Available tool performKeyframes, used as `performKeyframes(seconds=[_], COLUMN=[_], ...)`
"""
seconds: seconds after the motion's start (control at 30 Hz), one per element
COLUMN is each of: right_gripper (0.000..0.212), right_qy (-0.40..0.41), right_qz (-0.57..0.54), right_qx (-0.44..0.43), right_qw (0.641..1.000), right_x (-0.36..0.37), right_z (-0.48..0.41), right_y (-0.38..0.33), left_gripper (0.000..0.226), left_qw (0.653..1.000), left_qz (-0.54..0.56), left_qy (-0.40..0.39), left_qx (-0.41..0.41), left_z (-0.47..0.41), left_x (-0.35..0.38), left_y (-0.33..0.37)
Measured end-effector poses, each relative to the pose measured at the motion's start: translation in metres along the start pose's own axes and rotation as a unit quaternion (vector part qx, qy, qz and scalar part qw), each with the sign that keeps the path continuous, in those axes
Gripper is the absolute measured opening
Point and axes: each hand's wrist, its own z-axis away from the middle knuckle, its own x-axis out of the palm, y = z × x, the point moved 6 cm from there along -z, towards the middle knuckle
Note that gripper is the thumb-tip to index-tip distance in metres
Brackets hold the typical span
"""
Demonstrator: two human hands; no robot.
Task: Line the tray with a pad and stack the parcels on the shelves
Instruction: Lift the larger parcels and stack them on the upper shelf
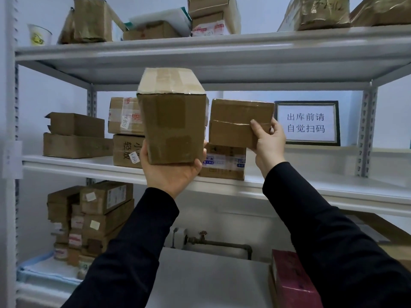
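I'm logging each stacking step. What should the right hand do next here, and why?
Probably settle the small box squarely on the labelled parcel and let go: the right hand grips its corner, it overhangs rightward, and the left hand holds a tall box awaiting a spot.

Top-shelf parcels [322,14] cut by top edge; pink box [293,282] cut btm.

A single head-worn wide-angle view looks forward and slightly up, close to the white metal shelving [222,50], its middle shelf within arm's reach.
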Motion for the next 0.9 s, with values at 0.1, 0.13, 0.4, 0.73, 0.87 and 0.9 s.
performKeyframes(seconds=[0.1,0.13,0.4,0.73,0.87,0.9], right_gripper=[0.061,0.061,0.033,0.029,0.036,0.046], right_qy=[-0.015,-0.015,-0.043,-0.036,-0.033,-0.032], right_qz=[0.031,0.039,0.102,0.213,0.252,0.259], right_qx=[0.006,0.011,-0.003,-0.054,-0.055,-0.050], right_qw=[0.999,0.999,0.994,0.975,0.966,0.964], right_x=[0.008,0.010,0.028,0.026,0.025,0.024], right_z=[-0.011,-0.014,-0.030,-0.043,-0.046,-0.048], right_y=[0.014,0.017,0.034,0.045,0.050,0.052], left_gripper=[0.097,0.098,0.112,0.105,0.111,0.111], left_qw=[1.000,1.000,0.998,0.996,0.994,0.994], left_qz=[0.006,0.007,-0.043,-0.075,-0.091,-0.094], left_qy=[-0.009,-0.010,-0.041,-0.040,-0.042,-0.043], left_qx=[0.004,0.003,-0.028,-0.041,-0.042,-0.043], left_z=[-0.007,-0.009,-0.028,-0.032,-0.034,-0.035], left_x=[-0.002,-0.003,-0.012,-0.028,-0.028,-0.027], left_y=[0.000,0.001,0.008,0.021,0.026,0.026])
